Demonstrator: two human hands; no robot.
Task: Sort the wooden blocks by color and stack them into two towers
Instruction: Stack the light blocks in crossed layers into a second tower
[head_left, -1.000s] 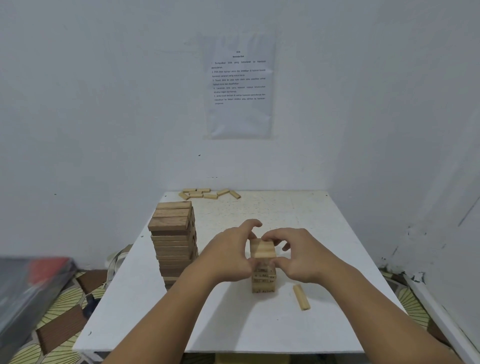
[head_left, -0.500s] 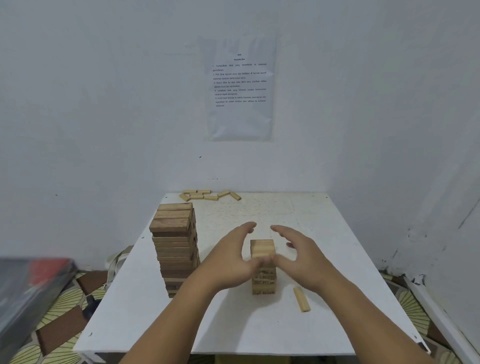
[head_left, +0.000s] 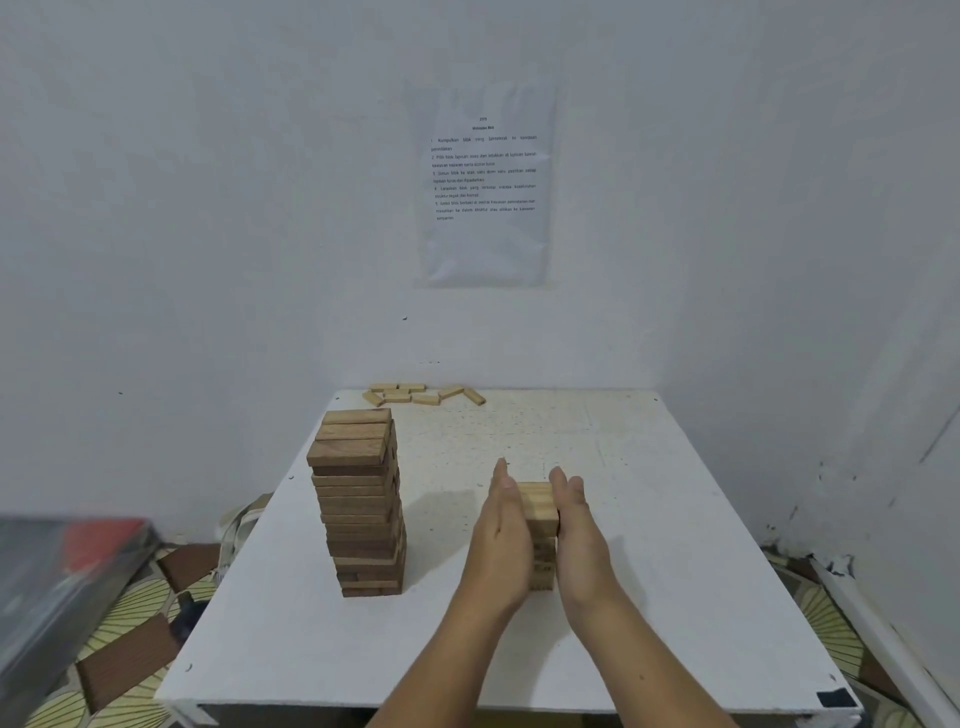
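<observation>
A short tower of light wooden blocks (head_left: 540, 506) stands near the middle of the white table (head_left: 675, 519). My left hand (head_left: 501, 540) presses flat against its left side and my right hand (head_left: 574, 535) presses flat against its right side, fingers straight. The hands hide most of the tower's lower part. A taller tower of dark wooden blocks (head_left: 361, 504) stands to the left, apart from my hands. Several loose light blocks (head_left: 423, 395) lie at the table's far edge by the wall.
The table stands in a corner, with walls behind it and to the right. A printed sheet (head_left: 485, 182) hangs on the back wall. A dark blurred object (head_left: 57, 582) sits at the lower left over a patterned floor.
My hands went from curled fingers on the light tower's top block to flat palms squeezing its sides. The loose block that lay right of the tower is hidden from view.
</observation>
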